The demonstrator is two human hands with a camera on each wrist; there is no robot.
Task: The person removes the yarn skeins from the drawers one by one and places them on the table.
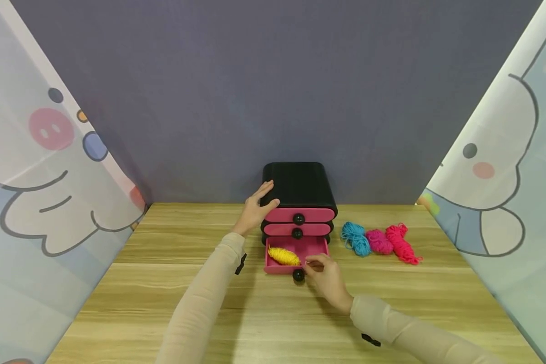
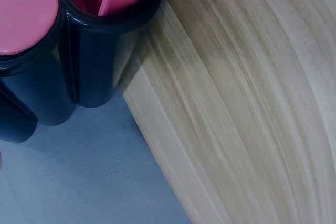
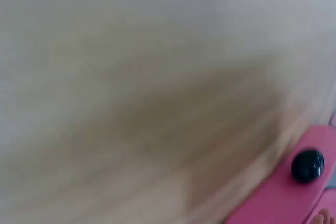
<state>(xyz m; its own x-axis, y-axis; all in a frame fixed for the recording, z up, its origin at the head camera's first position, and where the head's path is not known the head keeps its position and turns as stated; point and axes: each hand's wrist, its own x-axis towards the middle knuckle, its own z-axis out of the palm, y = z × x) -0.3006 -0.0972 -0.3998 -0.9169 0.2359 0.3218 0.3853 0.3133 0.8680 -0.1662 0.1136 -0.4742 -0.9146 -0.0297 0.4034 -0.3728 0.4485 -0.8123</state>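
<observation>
A small black cabinet (image 1: 298, 184) with three pink drawers stands at the back of the table. My left hand (image 1: 256, 207) rests on its left front top edge, fingers extended; in the left wrist view the cabinet's side (image 2: 94, 61) shows, but almost none of the hand. The bottom drawer (image 1: 316, 246) is pulled out, with a yellow yarn skein (image 1: 284, 256) lying inside. My right hand (image 1: 329, 278) pinches the drawer's front rim, just right of its black knob (image 1: 298, 275). In the right wrist view its fingertips (image 3: 324, 217) show beside the pink drawer front (image 3: 278, 198).
To the cabinet's right, on the wooden table (image 1: 164, 283), lie a blue yarn skein (image 1: 356, 238), a magenta one (image 1: 379, 241) and a hot-pink one (image 1: 402, 244). A grey wall (image 1: 200, 111) rises behind, and cartoon-printed curtains (image 1: 23, 192) hang at both sides.
</observation>
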